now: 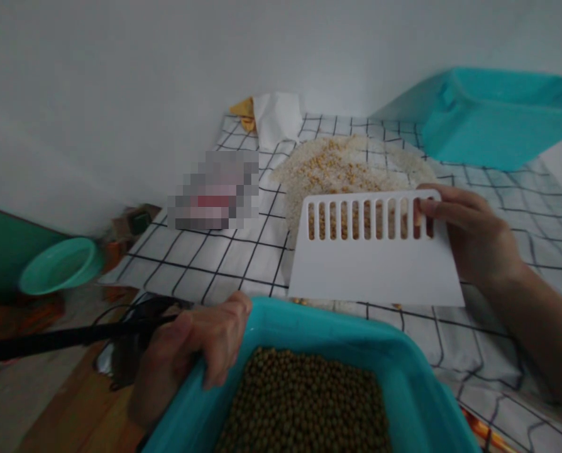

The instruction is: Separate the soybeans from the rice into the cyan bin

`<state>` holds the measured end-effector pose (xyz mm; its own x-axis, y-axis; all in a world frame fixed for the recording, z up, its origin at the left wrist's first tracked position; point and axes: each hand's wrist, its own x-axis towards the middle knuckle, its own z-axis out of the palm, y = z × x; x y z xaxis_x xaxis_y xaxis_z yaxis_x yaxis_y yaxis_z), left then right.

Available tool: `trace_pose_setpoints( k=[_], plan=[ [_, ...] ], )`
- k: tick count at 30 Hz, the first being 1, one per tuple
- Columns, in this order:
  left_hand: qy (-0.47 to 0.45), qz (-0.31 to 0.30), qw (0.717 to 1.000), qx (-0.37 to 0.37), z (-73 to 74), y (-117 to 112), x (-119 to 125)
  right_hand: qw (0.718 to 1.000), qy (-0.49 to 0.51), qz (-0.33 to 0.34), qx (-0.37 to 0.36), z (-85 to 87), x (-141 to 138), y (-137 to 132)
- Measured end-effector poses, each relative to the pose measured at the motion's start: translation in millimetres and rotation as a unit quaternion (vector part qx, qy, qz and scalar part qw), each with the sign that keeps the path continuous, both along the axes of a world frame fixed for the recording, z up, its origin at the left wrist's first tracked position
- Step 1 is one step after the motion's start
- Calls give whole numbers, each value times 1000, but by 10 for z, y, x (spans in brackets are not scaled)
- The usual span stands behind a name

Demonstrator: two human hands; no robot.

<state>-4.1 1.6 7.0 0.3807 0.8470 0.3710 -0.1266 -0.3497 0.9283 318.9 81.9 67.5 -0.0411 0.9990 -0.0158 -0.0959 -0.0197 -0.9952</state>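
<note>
My right hand grips the upper right corner of a white plastic scraper with a row of slots along its top. Behind the scraper, a spread of pale grains mixed with yellow kernels lies on the checked cloth, partly hidden by it. My left hand is closed over the left rim of a turquoise bin at the near edge of the cloth. Many small round greenish-brown beans lie in the bin. The scraper's lower edge is just above the bin's far rim.
Another turquoise bin stands at the back right by the wall. A white crumpled sheet and a yellow piece lie at the back. A blurred-out item rests on the left. Below left are a green basin and a black bar.
</note>
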Motion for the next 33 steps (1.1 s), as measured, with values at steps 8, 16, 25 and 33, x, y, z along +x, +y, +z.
trace_pose_setpoints(
  k=[8, 16, 25, 33],
  plan=[
    [71, -16, 996, -58, 216, 0, -49, 1000, -2, 1, -12, 7, -4, 10],
    [79, -50, 995, -19, 150, 59, -84, 999, 3, -39, 5, 3, 15, 6],
    [104, -4, 994, 40, 219, 128, 126, 999, -12, 44, 5, 2, 31, 7],
    [45, -19, 999, 23, 69, 45, -1, 995, -41, 91, -21, -107, 101, 89]
  ],
)
